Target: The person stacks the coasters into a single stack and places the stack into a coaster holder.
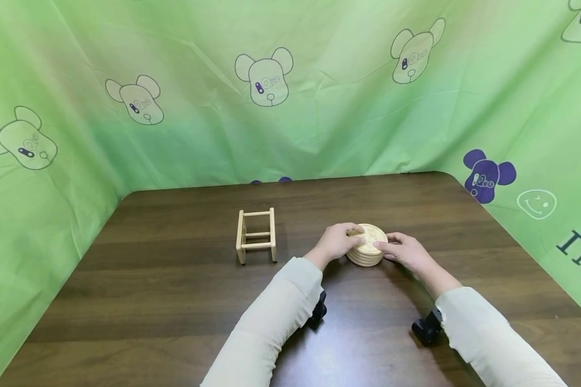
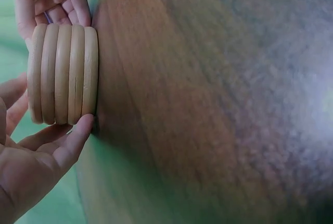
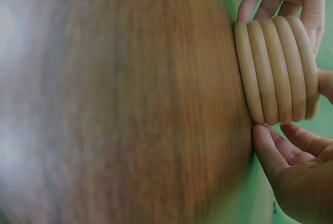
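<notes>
A stack of several round wooden coasters (image 1: 366,260) stands on the table, its top face carved with a pattern. From the left side, my left hand (image 1: 338,242) grips the stack, its thumb and a finger over the top face. Opposite it, my right hand (image 1: 406,250) holds the right side, thumb at the top rim. Both wrist views show the rounded edges of the coasters (image 2: 63,75) lined up closely, with fingertips of both hands along the rims. In the right wrist view, right-hand fingertips (image 3: 263,136) meet the lowest coaster near the tabletop.
A small wooden rack (image 1: 257,234) of posts and crossbars stands left of the hands on the dark brown wooden table (image 1: 174,301). Green cloth (image 1: 198,134) with printed mouse heads hangs around the table's back and sides. Black wrist mounts (image 1: 427,329) sit under both sleeves.
</notes>
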`<state>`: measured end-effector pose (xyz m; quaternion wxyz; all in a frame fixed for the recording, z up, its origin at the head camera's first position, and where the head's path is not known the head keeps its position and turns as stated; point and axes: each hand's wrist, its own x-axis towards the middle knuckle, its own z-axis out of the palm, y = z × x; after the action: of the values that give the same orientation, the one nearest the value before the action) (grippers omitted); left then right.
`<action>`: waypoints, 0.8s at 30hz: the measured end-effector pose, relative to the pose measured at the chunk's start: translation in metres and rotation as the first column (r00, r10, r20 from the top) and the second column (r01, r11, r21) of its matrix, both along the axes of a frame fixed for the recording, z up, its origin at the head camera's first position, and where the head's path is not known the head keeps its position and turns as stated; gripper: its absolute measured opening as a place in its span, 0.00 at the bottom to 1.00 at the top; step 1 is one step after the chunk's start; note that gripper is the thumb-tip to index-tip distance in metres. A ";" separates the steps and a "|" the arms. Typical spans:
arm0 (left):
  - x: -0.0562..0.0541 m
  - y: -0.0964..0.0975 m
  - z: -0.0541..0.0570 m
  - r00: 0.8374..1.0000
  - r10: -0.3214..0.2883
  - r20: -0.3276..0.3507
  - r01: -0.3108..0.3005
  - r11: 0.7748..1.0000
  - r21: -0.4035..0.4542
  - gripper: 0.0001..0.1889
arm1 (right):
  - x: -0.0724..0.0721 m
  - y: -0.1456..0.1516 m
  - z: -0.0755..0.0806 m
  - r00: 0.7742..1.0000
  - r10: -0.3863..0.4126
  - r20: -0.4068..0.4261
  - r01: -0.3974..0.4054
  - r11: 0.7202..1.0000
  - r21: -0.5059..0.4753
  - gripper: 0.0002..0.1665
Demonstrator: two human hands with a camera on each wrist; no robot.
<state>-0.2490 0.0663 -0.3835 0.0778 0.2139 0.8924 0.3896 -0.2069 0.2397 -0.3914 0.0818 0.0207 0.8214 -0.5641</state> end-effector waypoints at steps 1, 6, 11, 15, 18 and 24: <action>0.000 0.001 0.001 1.000 0.007 0.001 -0.007 1.000 -0.002 0.13 | 0.000 0.001 -0.001 1.000 -0.002 -0.003 0.002 1.000 -0.003 0.35; 0.002 0.005 0.002 0.999 0.047 0.008 -0.047 0.999 -0.002 0.14 | 0.002 0.003 -0.002 1.000 -0.009 -0.017 0.007 0.996 -0.091 0.36; 0.004 0.004 0.002 0.996 0.086 0.029 -0.087 0.995 0.040 0.14 | 0.004 0.002 -0.001 0.999 0.036 -0.001 -0.035 0.964 -0.265 0.39; 0.005 0.001 0.003 0.992 0.114 0.060 -0.120 0.988 0.101 0.13 | 0.006 0.002 0.000 0.995 0.095 0.000 -0.089 0.936 -0.340 0.42; 0.006 -0.001 0.002 0.985 0.126 0.118 -0.146 0.972 0.182 0.13 | 0.008 0.002 0.001 0.994 0.112 -0.003 -0.104 0.916 -0.387 0.43; 0.006 0.000 -0.005 0.957 0.109 0.268 -0.198 0.923 0.331 0.13 | 0.010 0.007 -0.002 0.990 0.144 0.004 -0.130 0.903 -0.409 0.44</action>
<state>-0.2433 0.0666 -0.3881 0.1164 0.1035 0.8050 0.5724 -0.1964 0.2468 -0.3934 0.1379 -0.0449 0.6836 -0.7153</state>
